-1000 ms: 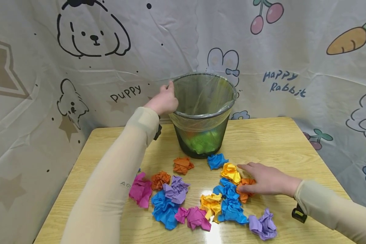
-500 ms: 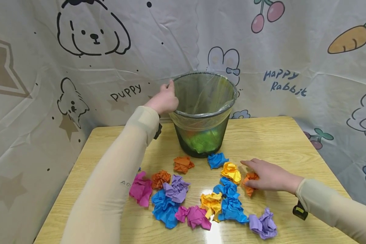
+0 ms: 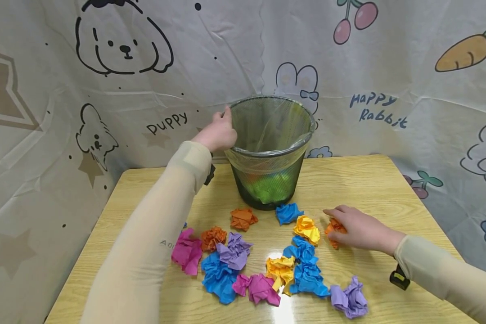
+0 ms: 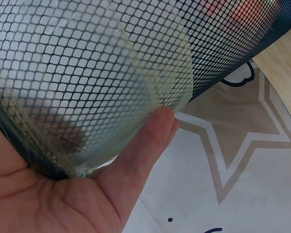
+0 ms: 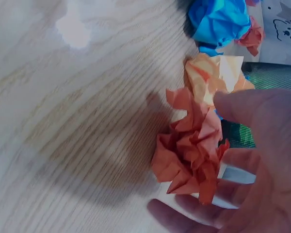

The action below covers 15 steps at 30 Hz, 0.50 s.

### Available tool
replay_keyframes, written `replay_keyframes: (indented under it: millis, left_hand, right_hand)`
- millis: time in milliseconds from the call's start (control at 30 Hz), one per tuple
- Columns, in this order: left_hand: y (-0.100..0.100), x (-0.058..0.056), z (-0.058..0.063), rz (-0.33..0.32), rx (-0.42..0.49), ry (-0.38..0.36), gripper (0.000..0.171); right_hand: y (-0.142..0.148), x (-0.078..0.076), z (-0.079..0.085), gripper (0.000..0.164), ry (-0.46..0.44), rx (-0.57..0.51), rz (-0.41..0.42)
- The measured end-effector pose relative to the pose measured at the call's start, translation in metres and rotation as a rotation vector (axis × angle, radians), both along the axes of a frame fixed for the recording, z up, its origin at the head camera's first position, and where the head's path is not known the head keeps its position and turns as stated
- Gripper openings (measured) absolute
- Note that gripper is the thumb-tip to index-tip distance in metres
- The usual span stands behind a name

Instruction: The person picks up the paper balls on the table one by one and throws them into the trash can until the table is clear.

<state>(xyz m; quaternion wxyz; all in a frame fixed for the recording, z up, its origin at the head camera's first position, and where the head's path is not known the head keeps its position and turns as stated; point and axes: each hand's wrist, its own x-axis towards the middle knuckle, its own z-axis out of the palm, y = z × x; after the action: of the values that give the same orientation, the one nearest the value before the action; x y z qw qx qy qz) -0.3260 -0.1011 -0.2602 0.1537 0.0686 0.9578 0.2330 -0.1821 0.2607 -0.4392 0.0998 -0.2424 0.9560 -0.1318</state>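
My left hand (image 3: 219, 133) grips the left rim of a black mesh wastebasket (image 3: 267, 180) lined with a clear plastic bag. In the left wrist view the rim sits in the crook of the hand, and the thumb (image 4: 148, 145) lies along the outside of the mesh. My right hand (image 3: 362, 229) has its fingers curled round an orange crumpled paper ball (image 5: 191, 150), between thumb and fingers near the tabletop. Left of that hand lie a yellow paper ball (image 3: 306, 229) and a blue one (image 3: 289, 213) by the basket's foot.
More crumpled paper lies on the wooden table (image 3: 348, 180): blue (image 3: 218, 279), purple (image 3: 350, 299), pink (image 3: 261, 289), magenta (image 3: 187, 252), orange (image 3: 243, 219) and yellow (image 3: 281, 270). Green paper (image 3: 269, 186) shows through the basket mesh. A printed cloth (image 3: 210, 49) hangs behind.
My right hand has moved right and slightly away from me, and the orange paper ball has shifted with it, apart from the yellow and blue balls. The left hand stays at the rim.
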Motion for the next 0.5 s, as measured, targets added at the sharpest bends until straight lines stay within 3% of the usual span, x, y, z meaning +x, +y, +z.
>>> replay_keyframes:
  millis: [233,500]
  left_hand:
    - [0.000,-0.001,-0.001,0.007,-0.001,-0.003,0.077]
    - [0.001,0.001,-0.001,0.011,0.013,-0.001,0.078]
  right_hand:
    - [-0.003,0.005,-0.004,0.068,-0.066,0.025,-0.028]
    - [-0.003,0.003,-0.012,0.044,-0.013,0.002,0.028]
